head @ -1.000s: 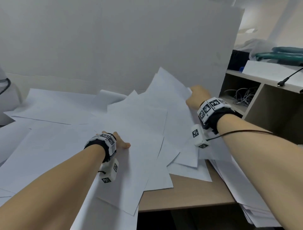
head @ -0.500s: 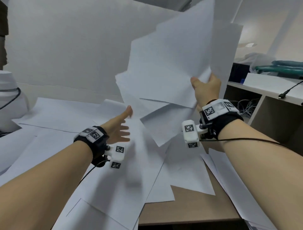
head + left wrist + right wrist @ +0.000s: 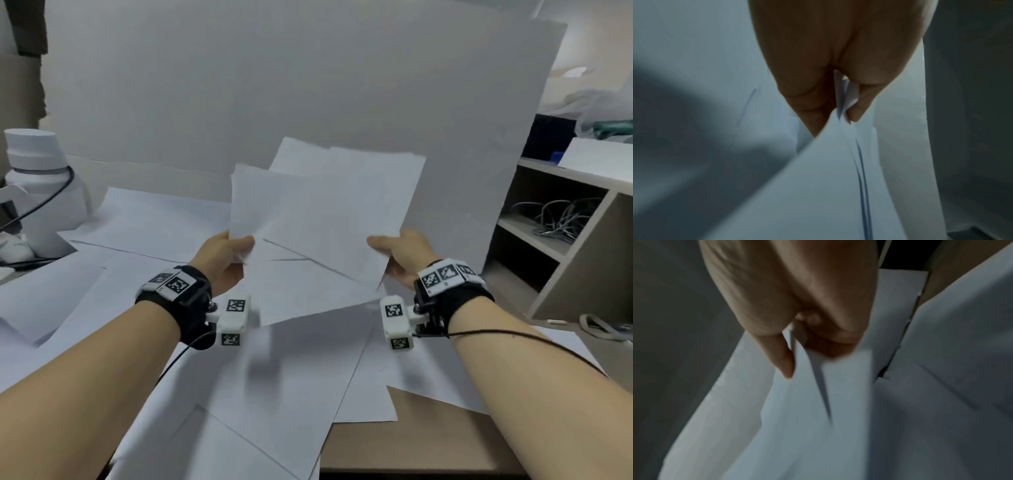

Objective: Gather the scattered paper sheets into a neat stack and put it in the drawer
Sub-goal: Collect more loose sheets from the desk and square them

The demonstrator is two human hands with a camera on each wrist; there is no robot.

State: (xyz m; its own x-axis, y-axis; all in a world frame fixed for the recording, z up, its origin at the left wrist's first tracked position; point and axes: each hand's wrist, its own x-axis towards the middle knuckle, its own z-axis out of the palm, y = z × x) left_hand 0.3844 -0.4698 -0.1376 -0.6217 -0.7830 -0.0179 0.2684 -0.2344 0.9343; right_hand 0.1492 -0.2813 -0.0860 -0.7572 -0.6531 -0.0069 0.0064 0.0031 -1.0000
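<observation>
We now hold the sheaf (image 3: pixel 325 212) with both hands, upright above the surface (image 3: pixel 428 442); half a second ago only the right hand gripped it, raised high, while the left reached in with fingers spread. We judge the gathering has moved on to squaring up: the sheets in hand are still fanned and skewed, their top edges uneven. Our left hand (image 3: pixel 222 260) pinches the sheaf's lower left corner, thumb in front and fingers behind; the left wrist view shows several sheet edges caught in that pinch. Our right hand (image 3: pixel 400 257) pinches the lower right edge the same way. Many loose sheets (image 3: pixel 281 383) remain scattered on the surface below the sheaf. No drawer is visible to us; a shelf (image 3: pixel 548 240) stands at right.
</observation>
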